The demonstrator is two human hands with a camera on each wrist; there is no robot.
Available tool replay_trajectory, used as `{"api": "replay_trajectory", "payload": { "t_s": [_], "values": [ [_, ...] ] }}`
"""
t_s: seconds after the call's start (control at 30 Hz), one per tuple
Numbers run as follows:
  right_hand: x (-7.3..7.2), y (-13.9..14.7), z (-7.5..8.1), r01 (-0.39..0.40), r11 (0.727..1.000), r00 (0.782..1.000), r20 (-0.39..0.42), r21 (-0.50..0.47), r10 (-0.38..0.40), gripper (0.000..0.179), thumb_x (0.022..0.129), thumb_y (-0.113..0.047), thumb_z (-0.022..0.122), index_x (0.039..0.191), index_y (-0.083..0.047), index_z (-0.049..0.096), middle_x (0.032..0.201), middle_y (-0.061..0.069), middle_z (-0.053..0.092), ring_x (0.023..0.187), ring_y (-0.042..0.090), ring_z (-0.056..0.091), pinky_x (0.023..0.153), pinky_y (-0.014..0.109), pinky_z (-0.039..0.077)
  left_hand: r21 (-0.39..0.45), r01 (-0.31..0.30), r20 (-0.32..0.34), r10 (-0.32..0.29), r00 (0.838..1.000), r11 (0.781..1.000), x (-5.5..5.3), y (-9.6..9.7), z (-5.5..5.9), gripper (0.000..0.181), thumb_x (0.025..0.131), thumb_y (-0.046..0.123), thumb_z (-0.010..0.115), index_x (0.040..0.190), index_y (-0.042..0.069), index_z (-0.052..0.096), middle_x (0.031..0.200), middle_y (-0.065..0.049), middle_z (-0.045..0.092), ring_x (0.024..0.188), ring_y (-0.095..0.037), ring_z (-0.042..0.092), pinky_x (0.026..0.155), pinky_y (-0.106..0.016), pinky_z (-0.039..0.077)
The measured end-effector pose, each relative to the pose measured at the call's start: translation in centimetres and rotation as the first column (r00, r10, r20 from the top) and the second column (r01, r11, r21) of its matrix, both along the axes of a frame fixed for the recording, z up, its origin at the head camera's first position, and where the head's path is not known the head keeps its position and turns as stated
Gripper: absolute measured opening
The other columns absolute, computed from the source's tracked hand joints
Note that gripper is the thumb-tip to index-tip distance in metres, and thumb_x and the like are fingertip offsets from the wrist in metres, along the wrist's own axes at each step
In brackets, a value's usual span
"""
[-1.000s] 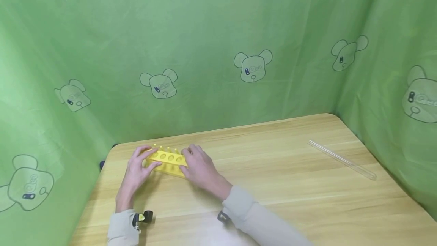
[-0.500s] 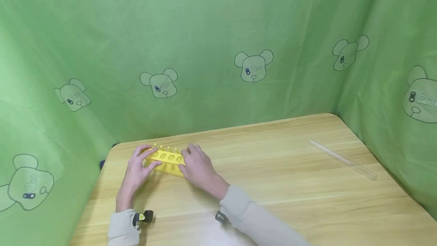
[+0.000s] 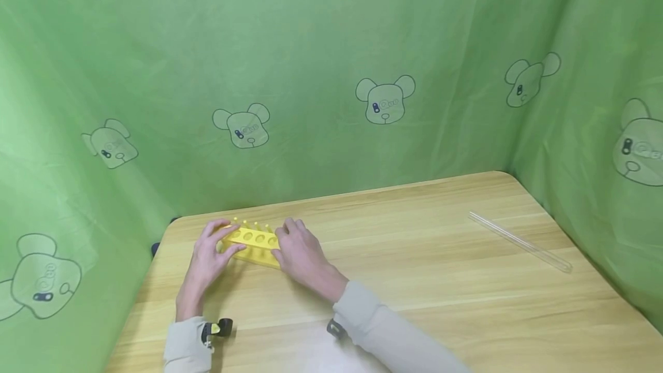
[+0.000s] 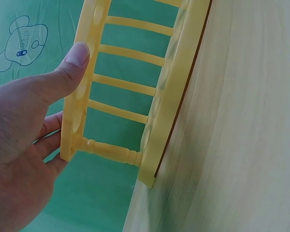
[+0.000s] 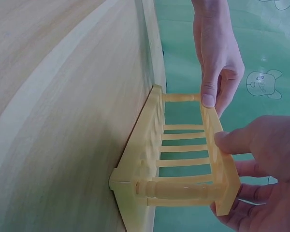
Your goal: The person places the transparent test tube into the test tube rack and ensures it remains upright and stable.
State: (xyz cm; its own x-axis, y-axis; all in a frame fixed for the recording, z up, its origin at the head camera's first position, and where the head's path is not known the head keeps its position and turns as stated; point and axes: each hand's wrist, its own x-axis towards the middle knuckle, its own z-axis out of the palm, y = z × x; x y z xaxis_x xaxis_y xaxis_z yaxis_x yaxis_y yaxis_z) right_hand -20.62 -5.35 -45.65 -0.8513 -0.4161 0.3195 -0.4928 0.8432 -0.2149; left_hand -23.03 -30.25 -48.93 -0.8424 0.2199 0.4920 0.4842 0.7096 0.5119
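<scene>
While both hands sit on the same object, the work in hand is at the left of the pale wood-grain table, near its far edge: a yellow, oblong rack, apparently plastic, with a row of round holes through its top plate and slim yellow pegs along the far side. Rack is upright; its base looks to be resting on the tabletop, going by the wrist views. Left hand grips the left end of the top plate, thumb on the near edge, fingers round the far one. Right hand grips the right end much the same way, thumb near, fingers beyond. Fingertips on the far side partly hidden in the head view. Well apart, on the right side of the table, lies a long, thin, clear tube or rod, glass or plastic, can't tell; neither hand touches it. Progress, as a judgement: rack standing up and in place on the table looks done or close to it, though neither hand is off it yet. Tube side looks untouched: it lies loose, and the holes visible between the hands have nothing in them; the end holes are covered, can't tell. Green curtain with printed animal heads stands behind.
</scene>
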Motion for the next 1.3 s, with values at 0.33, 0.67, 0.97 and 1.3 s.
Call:
{"api": "replay_trajectory", "payload": {
  "t_s": [0.33,0.67,0.97,1.3],
  "values": [
    [0.1,0.4,0.2,-0.019,0.999,1.0,0.019,0.027,0.018,0.045,0.093,-0.036,0.077,0.123,-0.004,0.069,0.113,0.008,0.063,0.095,0.018,0.056,0.08,0.022,0.053,-0.011,0.006,0.01,-0.006,1.0,1.0,0.3,0.4,0.3,0.049,0.08,0.006,0.086,0.125,-0.001,0.069,0.133,-0.027,0.056,0.122,-0.046,0.055,0.105,-0.062,0.044],
    [-0.2,1.5,0.7,-0.021,1.0,0.997,0.075,0.011,0.02,0.044,0.095,-0.033,0.075,0.126,-0.004,0.067,0.113,0.008,0.061,0.098,0.019,0.056,0.084,0.025,0.055,-0.03,-0.019,0.04,0.02,0.999,0.999,0.3,1.6,0.6,0.047,0.081,0.012,0.086,0.124,-0.001,0.07,0.132,-0.026,0.057,0.121,-0.044,0.055,0.106,-0.061,0.044],
    [-0.7,2.4,0.8,-0.042,0.999,0.995,0.088,0.009,0.041,0.043,0.095,-0.031,0.075,0.126,-0.003,0.067,0.115,0.009,0.063,0.099,0.021,0.057,0.084,0.026,0.055,-0.016,-0.03,0.038,0.031,0.999,0.999,0.4,2.2,0.6,0.046,0.082,0.015,0.085,0.123,0.0,0.071,0.129,-0.021,0.058,0.119,-0.041,0.057,0.106,-0.057,0.046],
    [-1.0,3.3,1.0,-0.052,0.998,0.993,0.109,-0.027,0.054,0.042,0.094,-0.029,0.077,0.125,-0.003,0.068,0.117,0.01,0.062,0.103,0.023,0.058,0.087,0.029,0.056,-0.036,-0.009,0.059,0.011,0.998,0.999,0.3,2.7,1.2,0.042,0.084,0.012,0.083,0.122,-0.001,0.072,0.126,-0.022,0.06,0.117,-0.04,0.058,0.103,-0.055,0.049]
  ]
}}
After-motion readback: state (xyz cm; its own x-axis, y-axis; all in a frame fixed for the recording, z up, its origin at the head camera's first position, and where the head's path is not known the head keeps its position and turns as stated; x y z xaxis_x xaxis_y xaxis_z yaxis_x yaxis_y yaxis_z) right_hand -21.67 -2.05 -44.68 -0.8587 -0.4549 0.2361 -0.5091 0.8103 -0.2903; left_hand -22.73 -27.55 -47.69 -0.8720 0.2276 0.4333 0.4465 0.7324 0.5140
